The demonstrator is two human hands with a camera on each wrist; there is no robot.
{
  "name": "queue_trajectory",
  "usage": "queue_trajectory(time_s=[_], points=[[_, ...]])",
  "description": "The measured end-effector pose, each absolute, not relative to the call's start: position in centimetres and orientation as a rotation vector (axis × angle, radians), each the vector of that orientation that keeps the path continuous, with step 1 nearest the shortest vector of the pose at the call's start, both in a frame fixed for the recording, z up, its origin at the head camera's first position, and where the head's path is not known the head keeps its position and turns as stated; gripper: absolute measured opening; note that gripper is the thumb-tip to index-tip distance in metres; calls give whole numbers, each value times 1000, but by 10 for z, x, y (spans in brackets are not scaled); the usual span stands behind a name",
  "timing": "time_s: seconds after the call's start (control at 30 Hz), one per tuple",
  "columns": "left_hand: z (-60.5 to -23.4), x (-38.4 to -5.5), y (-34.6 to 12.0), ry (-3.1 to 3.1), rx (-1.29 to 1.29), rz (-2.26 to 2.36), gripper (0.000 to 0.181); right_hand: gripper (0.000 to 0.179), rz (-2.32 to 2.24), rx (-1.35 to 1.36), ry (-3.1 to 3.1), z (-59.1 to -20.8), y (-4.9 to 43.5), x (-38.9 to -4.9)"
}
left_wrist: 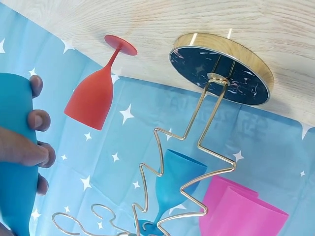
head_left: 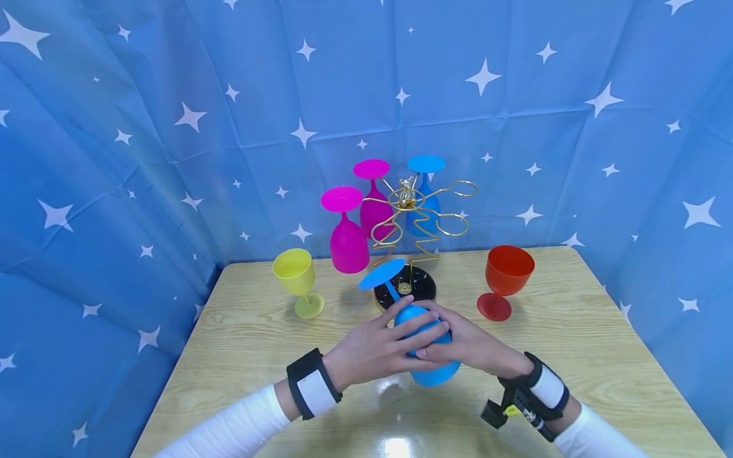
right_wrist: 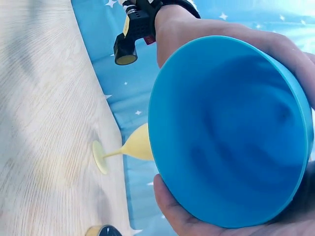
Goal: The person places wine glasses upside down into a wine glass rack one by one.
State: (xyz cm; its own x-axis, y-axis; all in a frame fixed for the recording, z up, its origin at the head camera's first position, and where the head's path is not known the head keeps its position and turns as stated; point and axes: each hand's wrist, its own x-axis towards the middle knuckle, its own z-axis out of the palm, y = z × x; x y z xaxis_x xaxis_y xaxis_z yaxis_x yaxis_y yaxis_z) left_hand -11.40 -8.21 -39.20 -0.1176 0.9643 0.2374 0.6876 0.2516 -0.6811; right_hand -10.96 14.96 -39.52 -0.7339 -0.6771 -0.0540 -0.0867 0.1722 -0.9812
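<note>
Both hands are clamped on one blue goblet (head_left: 433, 375): the left hand (head_left: 378, 348) has its fingers laid across and curled round the bowl, and the right hand (head_left: 466, 340) grips the same bowl from the other side, the fingers of the two hands meeting over it. This goblet is upside down and tilted, foot uppermost and leaning to the person's left, held above the near part of the wooden table (head_left: 578, 356), in front of a gold wire rack (head_left: 407, 194). The right wrist view looks directly into its open mouth. The rack stands upright on a round black base (head_left: 422, 280) with a gold edge; wire loops extend from its top, and zigzag wires form its stem. Three goblets hang inverted from it: a front pink goblet (head_left: 350, 247) at the left, a rear pink goblet (head_left: 375, 216) just behind, and a second blue goblet (left_wrist: 178, 177) at the back. A yellow goblet (head_left: 295, 273) stands upright on the table to the left, and a red goblet (head_left: 508, 270) stands upright to the right. A blue star-printed curtain (head_left: 172, 165) lies behind.
</note>
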Motion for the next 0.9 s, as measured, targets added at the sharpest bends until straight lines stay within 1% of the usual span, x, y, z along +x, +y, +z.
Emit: queue_trajectory(time_s=[0.2, 0.33, 0.43, 0.6, 0.9], points=[[-392, -114, -82, -1889, -1500, 531, 76, 71, -1593, -726, 2033, -394, 148, -109], [-390, -112, -82, -1912, -1503, 515, 79, 68, -1633, -677, 2090, -393, 147, -109], [-389, -112, -83, -1930, -1509, 467, 77, 68, -1669, -647, 2141, -391, 148, -109], [-390, -113, -85, -1933, -1511, 322, 71, 73, -1720, -652, 2226, -389, 150, -108], [-390, -114, -87, -1965, -1486, 138, 76, 84, -1756, -585, 2294, -383, 154, -107]])
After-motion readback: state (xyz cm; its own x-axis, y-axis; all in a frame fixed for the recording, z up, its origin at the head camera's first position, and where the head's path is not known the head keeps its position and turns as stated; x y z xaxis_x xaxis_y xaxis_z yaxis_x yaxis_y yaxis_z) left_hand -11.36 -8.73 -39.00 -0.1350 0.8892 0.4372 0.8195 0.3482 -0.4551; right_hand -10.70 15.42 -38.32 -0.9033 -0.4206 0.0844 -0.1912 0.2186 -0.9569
